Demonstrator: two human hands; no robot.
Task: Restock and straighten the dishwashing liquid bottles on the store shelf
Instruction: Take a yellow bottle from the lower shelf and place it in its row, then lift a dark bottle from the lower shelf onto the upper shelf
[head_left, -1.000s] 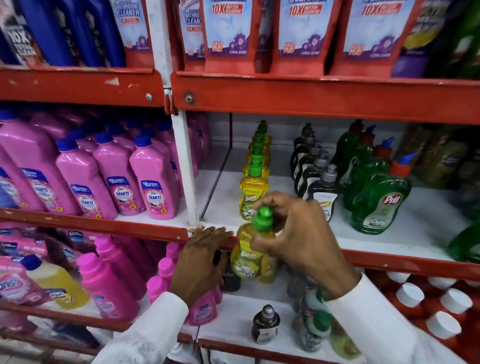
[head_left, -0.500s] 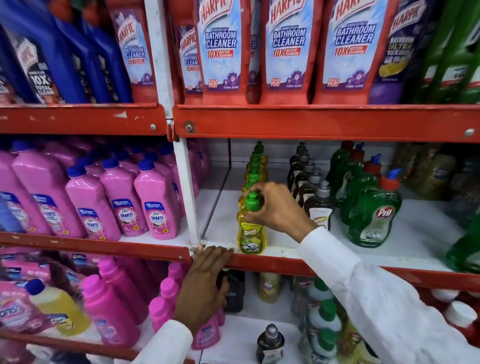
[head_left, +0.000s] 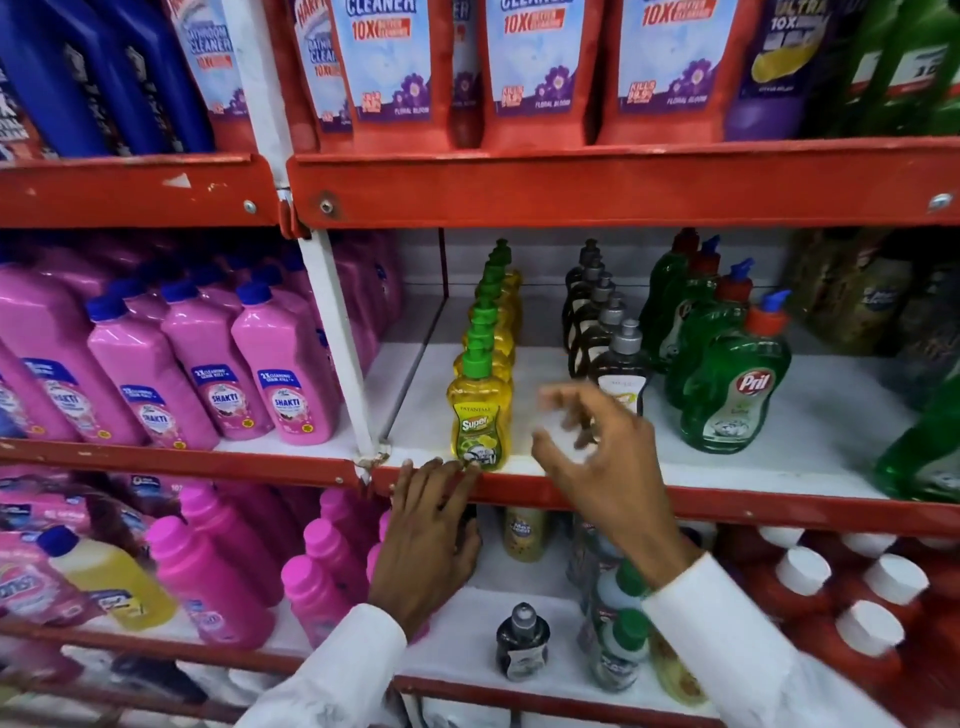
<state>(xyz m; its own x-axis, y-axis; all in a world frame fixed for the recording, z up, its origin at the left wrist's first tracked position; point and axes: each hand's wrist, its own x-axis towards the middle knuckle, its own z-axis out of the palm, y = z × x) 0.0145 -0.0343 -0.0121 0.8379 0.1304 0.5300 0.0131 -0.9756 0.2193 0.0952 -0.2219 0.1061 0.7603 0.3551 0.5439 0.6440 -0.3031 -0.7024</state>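
A yellow dishwashing liquid bottle (head_left: 479, 415) with a green cap stands upright at the front of the middle shelf (head_left: 779, 475), heading a single-file row of the same bottles running back. My right hand (head_left: 597, 452) hovers just right of it, fingers spread and blurred, holding nothing. My left hand (head_left: 431, 535) rests flat against the red shelf lip below the bottle, fingertips on the edge. To the right stand a row of dark bottles with grey caps (head_left: 621, 369) and green Pril bottles (head_left: 735, 389).
Pink Shakti bottles (head_left: 283, 379) fill the left bay behind a white upright post (head_left: 337, 353). Bathroom cleaner packs (head_left: 535, 67) sit on the shelf above. Below are pink bottles, a small dark bottle (head_left: 522, 644), green-capped bottles and red bottles with white caps (head_left: 857, 623).
My right hand lifted the yellow bottle from below onto the middle shelf, set it at the front of its row, then let go and drew back to the right. The left hand stayed on the shelf lip.
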